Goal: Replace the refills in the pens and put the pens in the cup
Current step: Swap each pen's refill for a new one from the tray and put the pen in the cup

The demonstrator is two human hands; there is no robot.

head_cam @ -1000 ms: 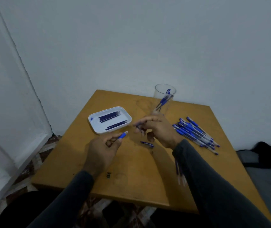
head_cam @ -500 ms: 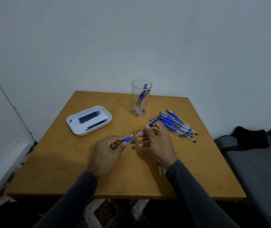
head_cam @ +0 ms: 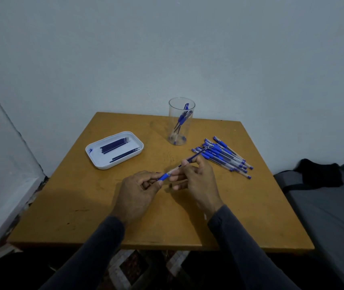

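Observation:
Over the middle of the wooden table (head_cam: 79, 216), both hands meet on one pen. My left hand (head_cam: 137, 193) pinches the pen's blue grip end (head_cam: 164, 176). My right hand (head_cam: 196, 181) holds a dark blue refill (head_cam: 194, 156) that slants up to the right and enters the clear barrel. A clear cup (head_cam: 180, 122) with a few blue pens stands at the back. A pile of several blue pens (head_cam: 223, 156) lies to the right of my hands. A white tray (head_cam: 96, 162) with several dark refills sits at the left.
A small dark piece (head_cam: 170, 182) lies on the table under my right fingers. A grey wall stands close behind the table. A grey cushion with a black cloth (head_cam: 319, 174) is to the right of the table. Patterned floor shows below the front edge.
My hands have come together. The refill in my right hand now lines up with the pen part in my left hand and goes into it. The camera view shifted a little.

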